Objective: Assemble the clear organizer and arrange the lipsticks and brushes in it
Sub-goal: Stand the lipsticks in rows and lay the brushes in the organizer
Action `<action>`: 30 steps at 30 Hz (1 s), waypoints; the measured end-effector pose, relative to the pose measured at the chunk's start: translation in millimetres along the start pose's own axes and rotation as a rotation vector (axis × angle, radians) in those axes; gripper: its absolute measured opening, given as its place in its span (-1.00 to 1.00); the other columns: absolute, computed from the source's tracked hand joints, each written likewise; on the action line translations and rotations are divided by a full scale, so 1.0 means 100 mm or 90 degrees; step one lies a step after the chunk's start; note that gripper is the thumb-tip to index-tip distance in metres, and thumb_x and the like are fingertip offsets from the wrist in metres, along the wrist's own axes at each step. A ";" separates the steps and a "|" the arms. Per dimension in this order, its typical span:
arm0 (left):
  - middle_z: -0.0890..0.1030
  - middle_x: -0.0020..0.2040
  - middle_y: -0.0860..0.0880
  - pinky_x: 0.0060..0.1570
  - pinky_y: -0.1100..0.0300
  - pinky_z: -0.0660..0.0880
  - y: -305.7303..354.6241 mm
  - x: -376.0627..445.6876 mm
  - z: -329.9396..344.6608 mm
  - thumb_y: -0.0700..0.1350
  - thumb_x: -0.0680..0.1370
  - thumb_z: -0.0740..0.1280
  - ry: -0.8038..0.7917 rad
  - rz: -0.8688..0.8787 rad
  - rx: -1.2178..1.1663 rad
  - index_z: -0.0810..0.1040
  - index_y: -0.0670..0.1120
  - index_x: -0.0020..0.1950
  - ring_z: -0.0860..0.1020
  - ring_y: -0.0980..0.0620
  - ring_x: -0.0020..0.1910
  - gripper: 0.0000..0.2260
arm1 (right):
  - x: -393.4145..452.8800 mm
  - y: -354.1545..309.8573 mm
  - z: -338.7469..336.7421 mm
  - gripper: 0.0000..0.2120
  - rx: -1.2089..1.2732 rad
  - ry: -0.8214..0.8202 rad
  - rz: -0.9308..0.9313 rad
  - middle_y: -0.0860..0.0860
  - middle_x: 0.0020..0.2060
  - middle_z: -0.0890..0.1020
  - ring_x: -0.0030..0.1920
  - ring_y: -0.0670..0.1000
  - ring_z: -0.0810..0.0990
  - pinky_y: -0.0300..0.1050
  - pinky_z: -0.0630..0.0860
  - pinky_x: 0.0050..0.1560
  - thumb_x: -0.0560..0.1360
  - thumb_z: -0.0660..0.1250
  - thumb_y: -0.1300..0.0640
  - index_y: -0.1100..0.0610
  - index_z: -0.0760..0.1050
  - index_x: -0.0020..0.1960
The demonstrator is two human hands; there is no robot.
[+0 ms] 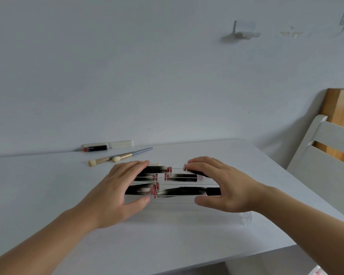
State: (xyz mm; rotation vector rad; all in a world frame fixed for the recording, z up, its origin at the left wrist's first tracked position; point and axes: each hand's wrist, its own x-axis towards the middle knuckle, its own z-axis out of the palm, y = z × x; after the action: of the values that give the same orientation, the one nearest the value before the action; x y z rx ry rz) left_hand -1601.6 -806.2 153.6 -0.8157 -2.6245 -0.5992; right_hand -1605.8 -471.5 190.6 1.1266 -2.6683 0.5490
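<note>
A clear organizer point(173, 199) stands in the middle of the white table point(48, 195), with several black lipsticks point(185, 178) lying in its rows. My left hand point(115, 193) grips its left end, fingers over the back and thumb at the front. My right hand point(224, 187) grips the right end the same way. Another black lipstick point(95, 148) lies at the back by the wall. Two brushes point(119, 157) with pale tips lie just in front of it.
A clear plastic part point(245, 218) sits on the table below my right wrist. A white wall socket point(120, 144) sits at table level behind the loose lipstick. A white chair point(326, 155) stands past the table's right edge, beside wooden furniture.
</note>
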 end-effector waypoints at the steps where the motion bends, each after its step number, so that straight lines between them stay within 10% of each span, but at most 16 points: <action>1: 0.07 0.47 0.54 0.35 0.32 0.17 -0.02 -0.01 -0.03 0.40 0.51 0.20 0.003 -0.013 -0.018 0.00 0.45 0.53 0.05 0.39 0.52 -0.36 | 0.04 0.00 -0.02 -0.35 0.042 0.011 0.001 -0.22 0.41 0.38 0.42 -0.16 0.37 -0.20 0.38 0.36 0.51 0.33 -0.30 -0.08 0.30 0.51; 7: 0.39 0.37 0.38 0.39 0.12 0.32 -0.49 0.23 -0.25 0.28 0.62 0.16 0.095 -0.147 -0.116 0.38 0.21 0.48 0.29 0.32 0.44 -0.55 | 0.37 0.46 -0.30 -0.86 0.204 0.130 0.200 -0.35 0.00 0.66 0.08 -0.28 0.60 -0.30 0.51 0.09 0.58 0.35 -0.03 -0.24 0.58 0.10; 13: 0.37 0.54 0.04 0.40 0.13 0.23 -1.15 0.61 -0.14 0.20 0.60 0.30 -0.017 -0.299 0.013 0.34 0.05 0.56 0.27 0.01 0.53 -0.44 | 0.49 1.05 -0.16 -0.69 0.065 -0.218 0.238 -0.26 0.20 0.56 0.20 -0.29 0.49 -0.25 0.43 0.28 0.54 0.45 0.06 -0.25 0.58 0.21; 19: 0.37 0.53 0.04 0.42 -0.06 0.28 -1.22 0.80 0.05 0.31 0.56 0.24 -0.120 -0.329 0.080 0.28 0.08 0.59 0.25 -0.10 0.50 -0.36 | 0.71 1.11 0.00 -0.83 0.040 -0.205 0.185 -0.29 0.03 0.56 0.05 -0.30 0.51 -0.35 0.40 0.08 0.47 0.48 -0.08 -0.33 0.64 0.02; 25: 0.53 0.11 0.06 0.20 -0.01 0.46 -1.12 0.90 0.12 0.12 0.62 0.31 -0.011 -0.293 0.058 0.63 0.03 0.18 0.47 0.00 0.16 -0.75 | 1.07 0.99 -0.03 -0.87 -0.021 -0.245 0.149 -0.30 -0.11 0.63 -0.07 -0.30 0.55 -0.22 0.43 -0.04 0.46 0.47 -0.05 -0.23 0.55 -0.07; 30: 0.53 0.06 -0.02 -0.08 0.12 0.42 -1.05 1.09 -0.06 -0.07 0.66 0.27 -0.214 -0.293 0.134 0.50 0.01 0.01 0.48 0.03 -0.06 -0.94 | 1.51 0.71 -0.01 -0.84 -0.059 -0.293 0.071 -0.31 -0.10 0.59 -0.11 -0.27 0.52 -0.26 0.35 -0.17 0.55 0.40 -0.08 -0.30 0.44 0.02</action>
State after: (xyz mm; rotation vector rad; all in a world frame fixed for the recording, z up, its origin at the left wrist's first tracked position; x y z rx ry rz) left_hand -1748.9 -837.7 173.6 -0.2617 -3.1443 -0.3016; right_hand -1761.1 -523.6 220.2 1.2042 -3.1215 0.1932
